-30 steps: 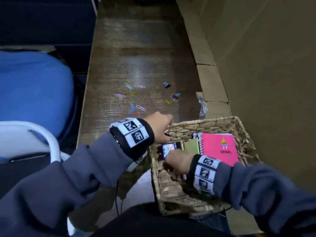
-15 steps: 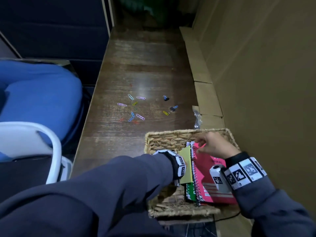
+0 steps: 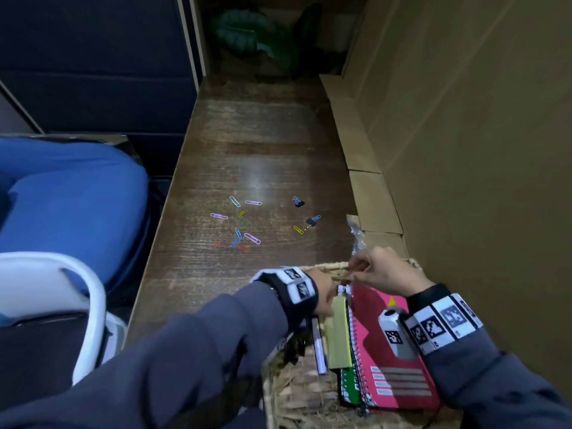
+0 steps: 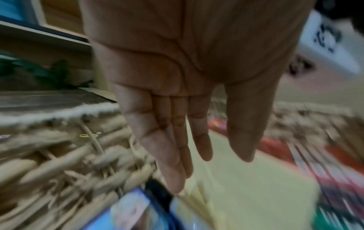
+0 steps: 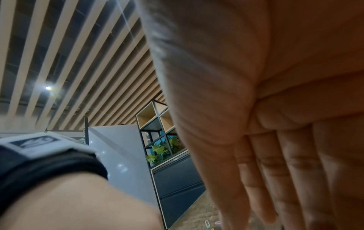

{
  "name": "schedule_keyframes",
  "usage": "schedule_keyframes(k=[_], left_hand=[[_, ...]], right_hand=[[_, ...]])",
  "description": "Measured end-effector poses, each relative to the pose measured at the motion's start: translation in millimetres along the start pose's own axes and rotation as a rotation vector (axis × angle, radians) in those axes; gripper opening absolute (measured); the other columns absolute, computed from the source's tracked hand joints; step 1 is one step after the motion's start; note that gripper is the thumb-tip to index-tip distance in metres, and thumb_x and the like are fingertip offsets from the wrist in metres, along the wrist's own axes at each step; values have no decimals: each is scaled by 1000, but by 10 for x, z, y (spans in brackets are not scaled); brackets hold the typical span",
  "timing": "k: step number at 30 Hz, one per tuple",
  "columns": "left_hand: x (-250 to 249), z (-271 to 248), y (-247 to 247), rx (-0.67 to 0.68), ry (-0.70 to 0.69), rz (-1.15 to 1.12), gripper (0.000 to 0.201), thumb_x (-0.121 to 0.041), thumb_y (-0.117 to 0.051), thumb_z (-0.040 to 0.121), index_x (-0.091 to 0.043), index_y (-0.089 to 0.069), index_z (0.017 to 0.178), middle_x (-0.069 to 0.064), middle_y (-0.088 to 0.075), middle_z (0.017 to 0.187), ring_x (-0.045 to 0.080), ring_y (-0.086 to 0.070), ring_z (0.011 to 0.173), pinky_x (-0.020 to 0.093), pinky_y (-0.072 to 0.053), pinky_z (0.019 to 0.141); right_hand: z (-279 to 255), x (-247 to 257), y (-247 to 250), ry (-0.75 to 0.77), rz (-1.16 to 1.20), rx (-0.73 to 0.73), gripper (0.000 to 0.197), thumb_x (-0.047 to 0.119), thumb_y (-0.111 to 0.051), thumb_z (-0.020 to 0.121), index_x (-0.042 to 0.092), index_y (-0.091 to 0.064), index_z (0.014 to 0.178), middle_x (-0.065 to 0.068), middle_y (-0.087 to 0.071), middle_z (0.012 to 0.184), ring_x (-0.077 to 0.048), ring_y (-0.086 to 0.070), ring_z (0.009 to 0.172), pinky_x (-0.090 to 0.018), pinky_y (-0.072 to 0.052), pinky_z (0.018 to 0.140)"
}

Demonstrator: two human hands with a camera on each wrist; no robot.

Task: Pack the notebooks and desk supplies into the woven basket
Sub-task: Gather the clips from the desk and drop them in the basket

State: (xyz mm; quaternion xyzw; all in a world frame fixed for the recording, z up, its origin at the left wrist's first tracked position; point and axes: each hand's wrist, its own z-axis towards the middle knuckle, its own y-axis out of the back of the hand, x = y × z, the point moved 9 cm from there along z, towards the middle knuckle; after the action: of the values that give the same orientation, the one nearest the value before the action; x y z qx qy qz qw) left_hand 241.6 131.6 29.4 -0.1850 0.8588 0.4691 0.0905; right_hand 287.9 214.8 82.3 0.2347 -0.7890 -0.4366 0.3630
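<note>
Both hands are hovering in the woven basket (image 3: 297, 394): left hand (image 4: 183, 124) grip spread flat above the yellow pad (image 3: 340, 332), right hand (image 3: 383, 270) loosely curled over the pink notebook (image 3: 393, 376), holding nothing. Beyond them, paper clips (image 3: 238, 224) are lying scattered across the table (image 3: 263, 144).

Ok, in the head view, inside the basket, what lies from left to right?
Pen → yellow pad → green notebook → pink notebook, all lying in the basket.
</note>
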Motion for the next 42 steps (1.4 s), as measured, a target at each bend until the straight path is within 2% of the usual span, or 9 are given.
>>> schedule_keyframes(k=[5, 9, 13, 16, 21, 24, 32, 37, 42], left_hand=[[903, -54, 773, -323, 106, -224, 21, -20, -63, 83, -12, -68, 102, 6, -72, 107, 21, -65, 102, 27, -49, 91], [1751, 65, 796, -444, 261, -283, 19, -12, -59, 84, -10, -66, 101, 7, -73, 102, 23, -66, 99, 27, -48, 90], [2397, 156, 462, -420, 424, -337, 16, -13, -62, 81, -13, -68, 96, 8, -73, 96, 25, -67, 96, 25, -49, 83], [2627, 231, 280, -400, 460, -392, 13, -16, -69, 78, -16, -68, 91, 4, -71, 86, 24, -68, 93, 23, -47, 78], [2783, 384, 291, -415, 440, -385, 15, -11, -64, 81, -12, -66, 96, 3, -69, 87, 21, -66, 88, 24, -48, 77], [2761, 493, 359, -416, 402, -341, 17, -12, -65, 79, -16, -66, 96, 4, -70, 100, 24, -65, 97, 32, -53, 85], [2554, 798, 363, -269, 294, -118, 32, -24, -68, 83, -16, -65, 114, 4, -61, 124, 22, -56, 116, 26, -43, 91], [2491, 850, 376, -161, 285, -44, 32, -35, -67, 84, -11, -72, 105, 13, -67, 115, 31, -52, 120, 35, -49, 91], [2406, 829, 401, -172, 268, 41, 18, -17, -65, 85, -6, -70, 99, 17, -67, 113, 34, -57, 115, 37, -49, 87]], right_hand=[[750, 230, 351, 34, -114, -69, 15, 16, -63, 84, 10, -68, 97, -10, -70, 98, -25, -64, 92, -31, -52, 81], [1500, 332, 227, 17, -312, 19, 18, 15, -55, 83, 11, -66, 96, -15, -67, 101, -34, -64, 94, -33, -51, 75], [2082, 348, -191, 112, -473, 189, 23, 12, -54, 84, 7, -62, 105, -19, -62, 115, -37, -61, 106, -40, -52, 86], [2295, 292, -405, 192, -520, 257, 38, 10, -55, 83, 10, -53, 121, -16, -50, 130, -38, -57, 112, -41, -49, 91], [2469, 179, -608, 206, -607, 329, 42, -1, -51, 82, 8, -46, 123, -14, -41, 133, -41, -58, 108, -45, -49, 88], [2525, 171, -627, 203, -625, 309, 36, -2, -49, 81, 6, -48, 117, -13, -46, 129, -39, -57, 108, -44, -49, 89], [2379, 274, -251, 127, -540, 199, 26, 24, -67, 71, 11, -66, 94, -16, -67, 103, -35, -64, 95, -35, -52, 76], [1753, 527, 228, 179, -380, 79, 25, 20, -72, 70, 11, -66, 93, -13, -67, 96, -35, -62, 92, -42, -52, 79], [871, 714, -76, 224, -353, 207, 26, 31, -63, 65, 20, -64, 89, -8, -68, 87, -33, -64, 85, -43, -54, 73]])
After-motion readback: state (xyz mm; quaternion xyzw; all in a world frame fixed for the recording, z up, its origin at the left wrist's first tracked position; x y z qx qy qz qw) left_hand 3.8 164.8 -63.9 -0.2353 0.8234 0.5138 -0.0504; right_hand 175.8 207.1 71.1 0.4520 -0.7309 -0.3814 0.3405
